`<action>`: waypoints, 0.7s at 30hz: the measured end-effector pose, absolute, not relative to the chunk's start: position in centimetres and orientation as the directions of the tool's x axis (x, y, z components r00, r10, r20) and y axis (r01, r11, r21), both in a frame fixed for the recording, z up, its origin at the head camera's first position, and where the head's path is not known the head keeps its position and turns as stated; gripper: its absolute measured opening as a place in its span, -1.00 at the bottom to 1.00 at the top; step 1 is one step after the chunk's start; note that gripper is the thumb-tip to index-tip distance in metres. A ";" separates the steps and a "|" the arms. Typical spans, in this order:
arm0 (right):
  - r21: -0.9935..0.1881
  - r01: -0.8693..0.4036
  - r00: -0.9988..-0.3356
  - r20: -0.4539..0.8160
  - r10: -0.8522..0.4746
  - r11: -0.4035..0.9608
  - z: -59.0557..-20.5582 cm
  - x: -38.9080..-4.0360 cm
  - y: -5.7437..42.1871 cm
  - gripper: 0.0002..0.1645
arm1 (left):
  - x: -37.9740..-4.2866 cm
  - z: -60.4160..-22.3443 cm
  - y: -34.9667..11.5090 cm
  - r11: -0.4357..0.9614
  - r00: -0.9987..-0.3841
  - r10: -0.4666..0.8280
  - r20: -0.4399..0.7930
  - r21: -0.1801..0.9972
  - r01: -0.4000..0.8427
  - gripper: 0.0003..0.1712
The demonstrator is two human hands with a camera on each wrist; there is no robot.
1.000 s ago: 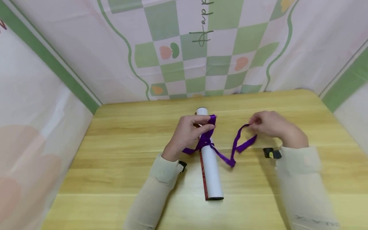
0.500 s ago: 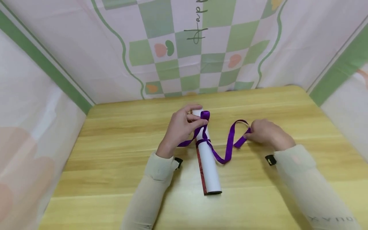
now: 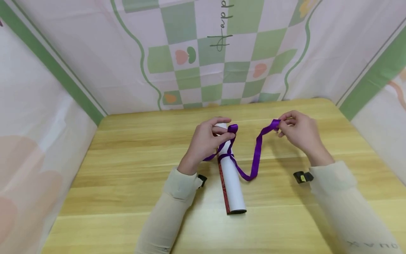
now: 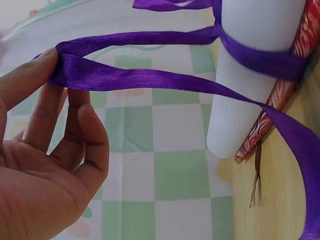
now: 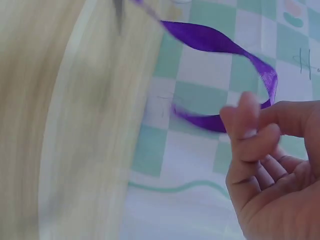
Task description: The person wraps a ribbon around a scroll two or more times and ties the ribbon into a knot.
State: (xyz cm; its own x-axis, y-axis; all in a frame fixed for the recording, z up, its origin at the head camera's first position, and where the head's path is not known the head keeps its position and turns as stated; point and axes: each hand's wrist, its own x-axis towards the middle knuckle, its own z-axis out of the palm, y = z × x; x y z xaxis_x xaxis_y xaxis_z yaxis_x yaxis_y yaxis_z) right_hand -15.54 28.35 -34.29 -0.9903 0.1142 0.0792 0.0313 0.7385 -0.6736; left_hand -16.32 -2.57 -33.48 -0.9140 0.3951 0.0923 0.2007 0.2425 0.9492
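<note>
A white tube (image 3: 233, 187) with a dark end lies lengthwise on the wooden table. Along its left side runs a slim red patterned piece (image 3: 223, 187), with thin brown strands (image 4: 257, 175) at one end in the left wrist view. Purple ribbon (image 3: 256, 155) is wrapped around both, crossing near the middle. Over the tube's far half, my left hand (image 3: 204, 143) pinches a ribbon loop (image 4: 70, 74) between thumb and finger; its other fingers are loosely bent. Out to the right, above the table, my right hand (image 3: 301, 130) pinches the other length of ribbon close to its end.
The table (image 3: 133, 169) has a rounded far right corner. Behind it hangs a cloth (image 3: 212, 76) with green and white checks, and pale cloth walls stand at both sides. Dark wrist mounts (image 3: 302, 177) show below the hands.
My right hand has dipped toward the table, shifted its hold on the ribbon, then risen, lifting that length higher. My left hand keeps its loop above the tube, which now stands more open.
</note>
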 end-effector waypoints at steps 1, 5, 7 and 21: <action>-0.690 0.025 -0.990 0.083 0.113 0.723 -34.3 -15.5 28.2 -0.68 | -16.3 -33.5 -2.5 0.244 -0.916 0.394 0.080 0.951 0.188 -0.54; -0.839 0.008 -0.988 0.077 0.133 0.544 -34.7 -15.6 27.7 -0.75 | -16.2 -33.7 -2.4 0.226 -0.919 0.380 0.103 0.953 0.201 -0.72; -0.946 -0.031 -0.983 0.088 0.163 0.323 -34.8 -15.8 27.5 -0.85 | -16.2 -33.7 -2.4 0.218 -0.919 0.374 0.122 0.952 0.215 -0.80; -0.934 0.213 -0.977 -0.198 0.080 0.288 -35.8 -17.8 26.3 -0.22 | -16.4 -33.6 -2.6 0.246 -0.914 0.382 0.138 0.938 0.244 -0.84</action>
